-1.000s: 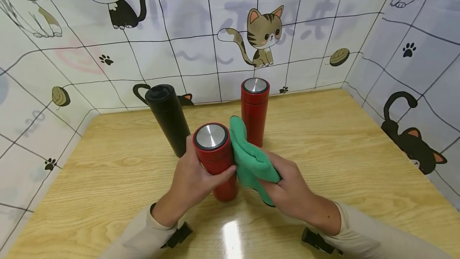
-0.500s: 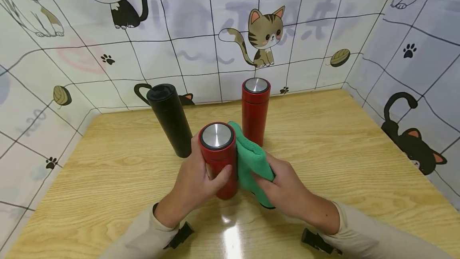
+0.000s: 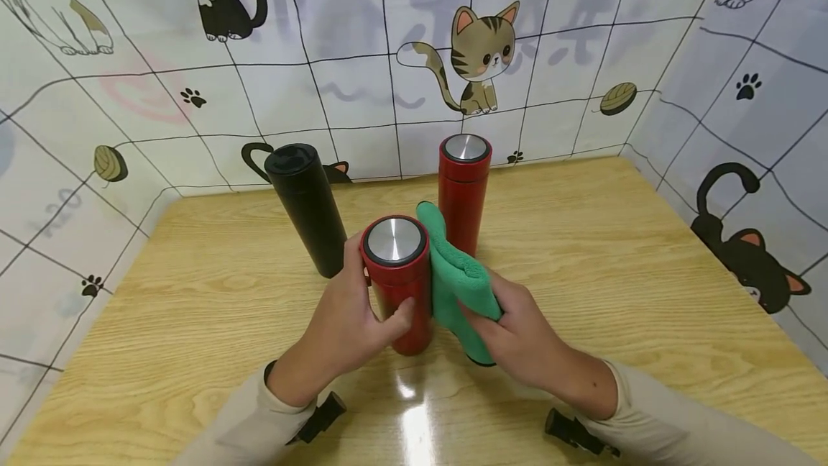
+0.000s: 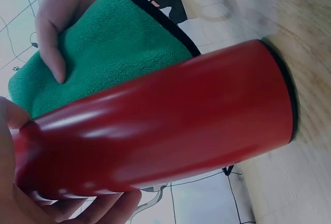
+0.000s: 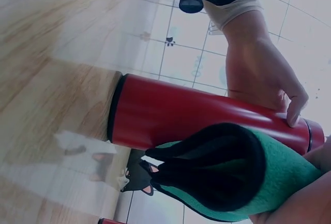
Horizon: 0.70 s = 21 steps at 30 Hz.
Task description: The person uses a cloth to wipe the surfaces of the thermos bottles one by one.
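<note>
My left hand (image 3: 352, 315) grips a red thermos flask (image 3: 411, 322) with a steel-topped lid, its thumb across the front and its fingers wrapped behind. The flask's dark base is at the wooden table in the left wrist view. My right hand (image 3: 520, 336) holds a folded green towel (image 3: 456, 272) with black edging, which lies against the flask's right side. In the left wrist view the towel (image 4: 119, 43) covers part of the flask's far side. Several folds of the towel (image 5: 279, 167) show in the right wrist view, bunched beside the flask (image 5: 191, 110).
A second red flask (image 3: 462, 193) stands behind the towel, toward the back of the wooden table (image 3: 582, 250). To the left rear is a black tumbler (image 3: 307, 207). A cat-patterned wall covering (image 3: 349, 42) borders the table at the back and sides.
The held flask has shifted slightly right with my left hand. The towel dipped along the flask's side, then rose again, staying against it. The two other bottles stay in place.
</note>
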Each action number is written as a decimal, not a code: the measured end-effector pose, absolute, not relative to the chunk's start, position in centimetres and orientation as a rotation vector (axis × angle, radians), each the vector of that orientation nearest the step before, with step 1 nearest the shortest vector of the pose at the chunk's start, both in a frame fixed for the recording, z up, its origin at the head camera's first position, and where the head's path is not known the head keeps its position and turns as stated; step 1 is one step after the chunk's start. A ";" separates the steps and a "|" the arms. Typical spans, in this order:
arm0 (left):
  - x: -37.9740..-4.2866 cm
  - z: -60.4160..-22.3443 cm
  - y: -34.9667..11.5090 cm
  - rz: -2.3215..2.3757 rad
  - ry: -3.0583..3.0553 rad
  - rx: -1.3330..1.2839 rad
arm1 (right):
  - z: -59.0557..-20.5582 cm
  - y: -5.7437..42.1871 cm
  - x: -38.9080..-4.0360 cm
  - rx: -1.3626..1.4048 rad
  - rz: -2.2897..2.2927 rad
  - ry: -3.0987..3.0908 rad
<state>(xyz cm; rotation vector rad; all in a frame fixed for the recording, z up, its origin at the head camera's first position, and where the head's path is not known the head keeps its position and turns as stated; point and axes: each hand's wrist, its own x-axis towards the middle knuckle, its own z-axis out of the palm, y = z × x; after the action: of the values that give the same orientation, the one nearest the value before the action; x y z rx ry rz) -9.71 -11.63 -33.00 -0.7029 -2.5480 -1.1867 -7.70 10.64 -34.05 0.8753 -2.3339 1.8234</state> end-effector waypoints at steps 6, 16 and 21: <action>-9.8 -32.8 -11.7 -1.165 -2.575 -0.701 | -33.7 10.9 -7.5 0.851 1.777 -2.317; -9.9 -32.5 -11.4 -1.212 -2.578 -0.664 | -33.7 10.9 -7.4 0.933 1.853 -2.199; -10.0 -32.5 -11.5 -1.211 -2.563 -0.654 | -33.6 10.6 -7.7 0.965 1.922 -2.244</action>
<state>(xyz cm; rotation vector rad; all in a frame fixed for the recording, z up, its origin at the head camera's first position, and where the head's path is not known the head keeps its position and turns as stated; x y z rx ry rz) -9.95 -11.45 -32.53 -0.6536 -2.5627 -1.2107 -7.68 10.58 -33.63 0.9651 -2.2444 1.9220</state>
